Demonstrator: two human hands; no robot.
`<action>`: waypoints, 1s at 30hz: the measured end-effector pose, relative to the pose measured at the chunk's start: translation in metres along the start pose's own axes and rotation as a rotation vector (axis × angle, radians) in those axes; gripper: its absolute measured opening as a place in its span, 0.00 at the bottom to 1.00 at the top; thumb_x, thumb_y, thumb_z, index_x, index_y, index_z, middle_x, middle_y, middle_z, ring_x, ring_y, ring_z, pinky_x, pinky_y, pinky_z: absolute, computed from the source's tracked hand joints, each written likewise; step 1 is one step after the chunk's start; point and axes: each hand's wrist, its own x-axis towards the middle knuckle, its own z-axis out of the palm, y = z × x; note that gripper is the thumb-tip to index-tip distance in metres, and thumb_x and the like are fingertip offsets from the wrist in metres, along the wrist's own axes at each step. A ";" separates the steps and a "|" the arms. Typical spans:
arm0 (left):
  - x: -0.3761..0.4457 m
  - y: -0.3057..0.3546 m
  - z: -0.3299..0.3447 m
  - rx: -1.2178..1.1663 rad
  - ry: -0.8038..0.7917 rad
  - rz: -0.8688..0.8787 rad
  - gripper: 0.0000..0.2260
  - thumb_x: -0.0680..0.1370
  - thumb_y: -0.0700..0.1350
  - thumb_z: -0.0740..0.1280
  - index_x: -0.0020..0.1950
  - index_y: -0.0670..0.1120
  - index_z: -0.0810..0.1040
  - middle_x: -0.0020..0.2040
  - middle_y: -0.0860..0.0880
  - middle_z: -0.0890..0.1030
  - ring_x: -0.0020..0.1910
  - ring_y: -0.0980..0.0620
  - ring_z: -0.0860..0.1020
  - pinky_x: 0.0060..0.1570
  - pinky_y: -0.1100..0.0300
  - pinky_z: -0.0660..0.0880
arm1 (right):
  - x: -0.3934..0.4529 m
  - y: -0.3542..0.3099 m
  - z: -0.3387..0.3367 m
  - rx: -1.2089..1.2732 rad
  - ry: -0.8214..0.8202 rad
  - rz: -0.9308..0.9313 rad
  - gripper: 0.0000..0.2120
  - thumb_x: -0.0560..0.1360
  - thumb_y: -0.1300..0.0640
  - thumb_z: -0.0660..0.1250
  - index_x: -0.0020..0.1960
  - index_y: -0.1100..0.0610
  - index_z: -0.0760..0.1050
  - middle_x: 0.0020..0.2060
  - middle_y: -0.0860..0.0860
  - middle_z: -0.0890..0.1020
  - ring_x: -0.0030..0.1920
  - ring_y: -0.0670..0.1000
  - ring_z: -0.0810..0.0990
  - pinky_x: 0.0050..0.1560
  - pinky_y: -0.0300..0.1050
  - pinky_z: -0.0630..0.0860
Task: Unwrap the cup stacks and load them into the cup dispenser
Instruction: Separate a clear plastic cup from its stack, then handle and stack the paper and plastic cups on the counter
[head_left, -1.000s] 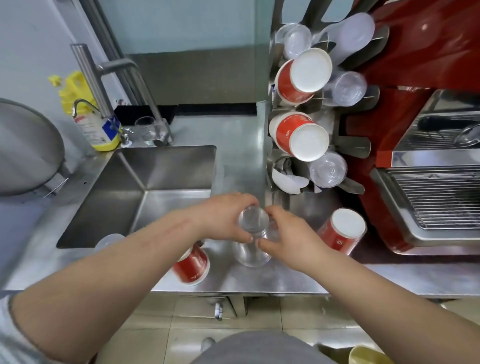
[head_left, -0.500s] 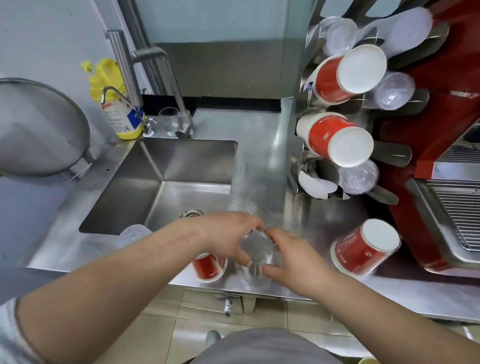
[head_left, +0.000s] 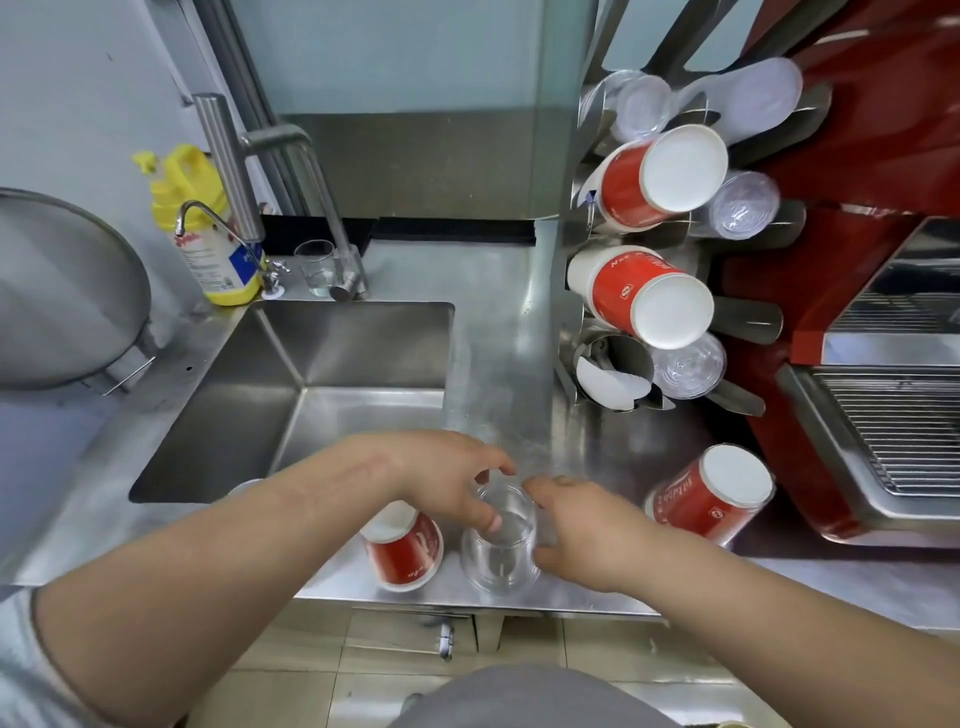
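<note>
A stack of clear plastic cups (head_left: 500, 551) stands upside down at the counter's front edge. My left hand (head_left: 453, 478) grips its top from the left, and my right hand (head_left: 582, 530) holds it from the right. A red paper cup stack (head_left: 402, 545) stands just left of it, another red stack (head_left: 711, 493) leans at the right. The steel cup dispenser (head_left: 613, 364) on the right holds red cups (head_left: 660, 176) (head_left: 644, 296) and clear cups (head_left: 688, 366) in its tubes; one lower tube shows only a white rim.
A steel sink (head_left: 322, 384) with a tall tap (head_left: 244, 171) lies at the left. A yellow detergent bottle (head_left: 208, 234) and a small glass (head_left: 316, 267) stand behind it. A red coffee machine (head_left: 857, 312) fills the right side.
The camera view has shifted left and down, so the dispenser sits further right. Both hands stay on the clear cup stack, which stands at the same place on the counter.
</note>
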 end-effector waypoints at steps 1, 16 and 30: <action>0.001 -0.001 -0.004 0.027 -0.020 -0.007 0.29 0.75 0.60 0.67 0.74 0.56 0.63 0.67 0.53 0.74 0.57 0.52 0.76 0.53 0.60 0.69 | 0.001 0.001 -0.005 -0.046 -0.029 -0.014 0.21 0.69 0.49 0.66 0.60 0.52 0.68 0.54 0.53 0.77 0.57 0.58 0.77 0.52 0.50 0.77; 0.032 0.063 -0.062 0.469 -0.050 0.219 0.14 0.77 0.55 0.63 0.61 0.53 0.76 0.58 0.51 0.79 0.56 0.47 0.77 0.56 0.51 0.75 | -0.045 0.017 -0.135 -0.475 -0.316 -0.103 0.18 0.75 0.47 0.64 0.64 0.51 0.71 0.56 0.52 0.78 0.54 0.56 0.76 0.48 0.46 0.72; 0.090 0.145 -0.057 0.165 0.197 0.343 0.36 0.73 0.57 0.70 0.77 0.54 0.60 0.69 0.49 0.71 0.65 0.50 0.72 0.64 0.56 0.70 | -0.122 0.099 -0.119 0.000 0.189 0.301 0.30 0.73 0.48 0.68 0.71 0.51 0.63 0.61 0.54 0.73 0.60 0.56 0.74 0.59 0.49 0.72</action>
